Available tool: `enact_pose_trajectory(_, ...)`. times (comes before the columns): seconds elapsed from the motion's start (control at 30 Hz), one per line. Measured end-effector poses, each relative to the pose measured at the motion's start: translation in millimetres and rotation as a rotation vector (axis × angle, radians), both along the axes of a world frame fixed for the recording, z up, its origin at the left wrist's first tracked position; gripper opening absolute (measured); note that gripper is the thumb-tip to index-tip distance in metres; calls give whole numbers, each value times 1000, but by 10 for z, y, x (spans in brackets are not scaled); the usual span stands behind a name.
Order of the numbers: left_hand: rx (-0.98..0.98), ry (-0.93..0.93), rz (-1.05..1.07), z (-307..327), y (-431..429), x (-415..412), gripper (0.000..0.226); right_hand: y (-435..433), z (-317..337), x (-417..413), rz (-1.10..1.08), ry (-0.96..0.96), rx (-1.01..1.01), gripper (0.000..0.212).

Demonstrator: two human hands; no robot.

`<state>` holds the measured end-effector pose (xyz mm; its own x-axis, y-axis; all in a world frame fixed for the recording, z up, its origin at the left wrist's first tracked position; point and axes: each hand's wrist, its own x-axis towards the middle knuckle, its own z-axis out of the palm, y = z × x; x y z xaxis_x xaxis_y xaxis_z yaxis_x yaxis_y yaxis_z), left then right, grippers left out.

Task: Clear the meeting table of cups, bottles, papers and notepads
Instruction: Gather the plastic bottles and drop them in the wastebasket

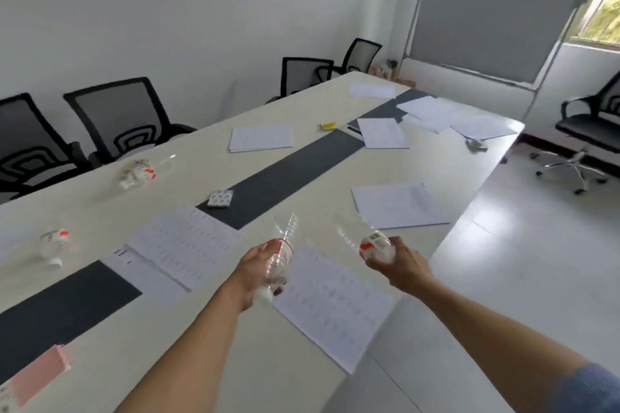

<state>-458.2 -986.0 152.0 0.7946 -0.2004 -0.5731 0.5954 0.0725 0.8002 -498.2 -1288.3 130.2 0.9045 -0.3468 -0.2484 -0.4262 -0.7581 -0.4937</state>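
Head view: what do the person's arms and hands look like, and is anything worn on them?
The left hand and right hand are bare: no gloves, rings or watch show. Both forearms are uncovered. On the right arm a blue-grey sleeve shows at the lower right corner of the picture; nothing is worn on the visible left arm.

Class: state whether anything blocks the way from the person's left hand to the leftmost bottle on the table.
Nothing upright does. Only flat papers lie between the left hand and the leftmost bottle, though that hand itself grips another bottle.
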Motion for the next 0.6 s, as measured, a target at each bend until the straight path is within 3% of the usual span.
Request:
enact_pose_trajectory(0.23,-56,-67,-368,295,-1747,-55,40,-1754,102,-559,-265,-46,7,72)
enact_pose_trajectory(0.5,7,-87,-571,105,-3431,442,54,-3134,-115,-693,-402,9,45,86)
enact_pose_trajectory(0.6,11,-84,-623,-30,-4197,782,49,-3764,-214,-583,-457,16,58,88)
